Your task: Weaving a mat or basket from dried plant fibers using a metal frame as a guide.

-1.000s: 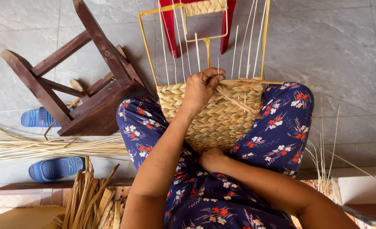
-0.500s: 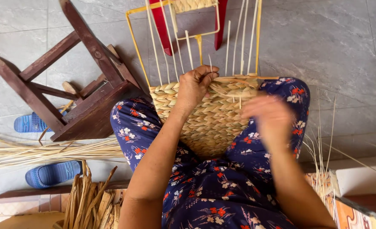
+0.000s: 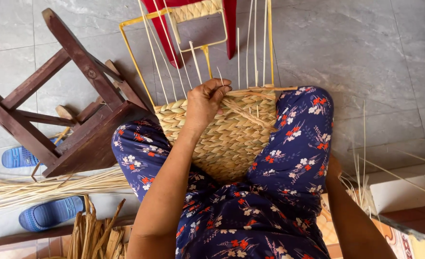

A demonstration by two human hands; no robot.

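On the lap, between the knees, the woven basket (image 3: 227, 134) stands with its long axis pointing away from the body, the left hand (image 3: 205, 103) gripping its top rim, while the right hand (image 3: 335, 168) hangs low beside the right knee near loose straws (image 3: 361, 187), grip hidden.

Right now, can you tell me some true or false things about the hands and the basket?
1. The left hand grips the top edge of the woven basket. True.
2. The right hand is holding the basket too. False: it reaches down past the right knee, hidden behind the leg.
3. The wooden stool stands upright. False: it lies tipped over.
4. Two blue sandals lie on the floor. True.
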